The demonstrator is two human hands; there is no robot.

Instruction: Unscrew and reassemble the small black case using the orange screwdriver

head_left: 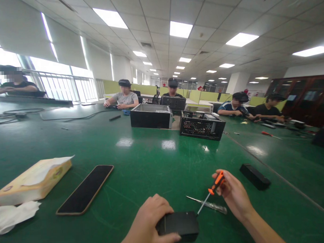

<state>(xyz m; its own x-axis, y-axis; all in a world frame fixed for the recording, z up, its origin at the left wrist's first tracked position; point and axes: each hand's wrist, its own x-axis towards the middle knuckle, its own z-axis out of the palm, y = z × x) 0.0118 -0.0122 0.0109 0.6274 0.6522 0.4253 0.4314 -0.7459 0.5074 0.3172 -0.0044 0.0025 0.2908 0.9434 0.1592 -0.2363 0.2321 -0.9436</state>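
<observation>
L hand [152, 223] was closed over a blk box [181, 225], fingers over its far side, thumb along the near edge. Box was on the green table [142, 164], bottom ctr of view, just in front of the wearer. R hand [233, 193] was gripping an orange/blk screwdriver [216, 183] by the handle, shaft tilted down to the box's R end. Tip was at that end; couldn't tell if it was seated in anything.

Clear-handled driver [216, 206] lay flat behind the shaft, nr R hand. Blk block [255, 176] sat further R, apart from the hand. Over on L: phone [86, 189], screen dark, then tissue pack [33, 181] w/ a sheet sticking out, crumpled tissue [15, 216] just in front of it.

Mid-table: closed-sided PC case [151, 119] and, to its R, perforated PC case [200, 126]. Red-handled driver [267, 133] lay far R. Co-worker in grey [128, 98] sat across the table, arms on it.
</observation>
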